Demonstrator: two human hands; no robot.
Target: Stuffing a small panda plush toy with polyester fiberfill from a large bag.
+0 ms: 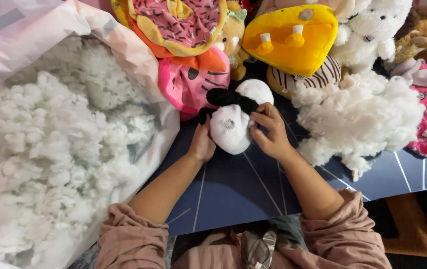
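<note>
Two hands gripped a white plush toy (233, 127) with black ears over a dark blue surface (233, 184): the left hand (202, 144) clasped its side, the right hand (269, 130) pinched its edge. Loose white stuffing (358, 117) lay just right; a bag of stuffing (49, 149) sat left.

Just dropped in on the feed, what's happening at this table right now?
A person holds a small white and black plush toy over a dark blue table with both hands: the left hand cups its side, the right hand pinches its other edge. A large open bag of white stuffing sits to their left, a loose heap of stuffing to their right. Finished plush toys are piled behind.
</note>
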